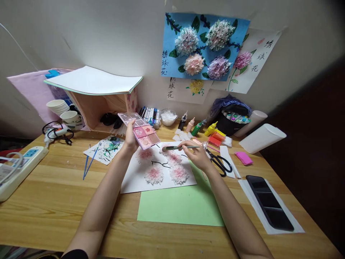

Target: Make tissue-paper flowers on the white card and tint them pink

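My left hand (pixel 131 137) holds an opened blush palette (pixel 146 136) with several pink pans, tilted above the upper left of a white sheet (pixel 132 180). Between the fingers of my right hand (pixel 194 154) is a makeup brush (pixel 178 147), lying nearly level with its bristles pointing left. The bristle end is over or against a pale paper flower near the sheet's top edge; contact is hard to tell. Other fluffy paper flowers with pink centres, such as the lower right flower (pixel 179 174), sit on the sheet around a dark painted branch (pixel 161 164).
Green paper (pixel 178 207) lies under the white sheet. Black scissors (pixel 219 162) and a phone (pixel 269 203) are at right. Paint bottles (pixel 198 127) stand behind. Two blue brushes (pixel 90 163) and a power strip (pixel 24 172) are left.
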A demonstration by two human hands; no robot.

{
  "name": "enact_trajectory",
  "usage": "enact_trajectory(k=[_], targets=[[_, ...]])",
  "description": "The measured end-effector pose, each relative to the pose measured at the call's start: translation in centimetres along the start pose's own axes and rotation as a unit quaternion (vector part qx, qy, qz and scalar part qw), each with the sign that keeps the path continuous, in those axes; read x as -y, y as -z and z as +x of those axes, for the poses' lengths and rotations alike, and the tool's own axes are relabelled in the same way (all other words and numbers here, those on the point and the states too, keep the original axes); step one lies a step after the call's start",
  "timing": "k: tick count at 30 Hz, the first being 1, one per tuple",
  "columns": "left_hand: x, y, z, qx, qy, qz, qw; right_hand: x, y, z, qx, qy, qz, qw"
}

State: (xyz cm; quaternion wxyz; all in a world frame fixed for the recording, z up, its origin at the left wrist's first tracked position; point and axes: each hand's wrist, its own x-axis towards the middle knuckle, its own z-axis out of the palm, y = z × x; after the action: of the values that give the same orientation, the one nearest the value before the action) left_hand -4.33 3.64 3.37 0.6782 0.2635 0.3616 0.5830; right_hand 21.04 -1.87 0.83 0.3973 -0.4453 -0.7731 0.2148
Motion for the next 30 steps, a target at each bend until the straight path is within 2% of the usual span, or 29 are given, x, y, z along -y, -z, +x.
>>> enact_trajectory(k=[2,5,7,10,14,19,24,30], targets=[[0.2,0.1,0.2,0.005,0.007,-0.001,1.000,0.0,0.1,-0.1,-0.051,0.002,0.004,0.999],[0.6,0.2,0.2,0.019,0.018,-0.008,1.000,0.3,0.3,-0.2,-0.164,0.013,0.046,0.985],[0.9,0.0,0.1,0.030,0.025,-0.020,0.999,0.7,0.3,-0.3,-0.194,0.020,0.087,0.977],[1.3,-0.5,-0.3,0.070,0.042,-0.036,0.996,1.4,0.1,-0.4,-0.163,0.036,0.109,0.980],[1.6,-1.1,-0.9,0.131,0.078,-0.034,0.988,2.1,0.0,-0.6,-0.117,0.056,0.074,0.989],[1.8,-1.2,-1.0,0.162,0.074,-0.041,0.983,2.6,0.1,-0.7,-0.125,0.063,0.059,0.988],[1.7,-1.2,-1.0,0.153,0.077,-0.029,0.985,3.3,0.5,-0.7,-0.100,0.090,0.016,0.991],[1.8,-1.2,-0.7,0.069,0.058,-0.040,0.995,3.8,1.5,-0.9,-0.080,0.092,-0.001,0.993]])
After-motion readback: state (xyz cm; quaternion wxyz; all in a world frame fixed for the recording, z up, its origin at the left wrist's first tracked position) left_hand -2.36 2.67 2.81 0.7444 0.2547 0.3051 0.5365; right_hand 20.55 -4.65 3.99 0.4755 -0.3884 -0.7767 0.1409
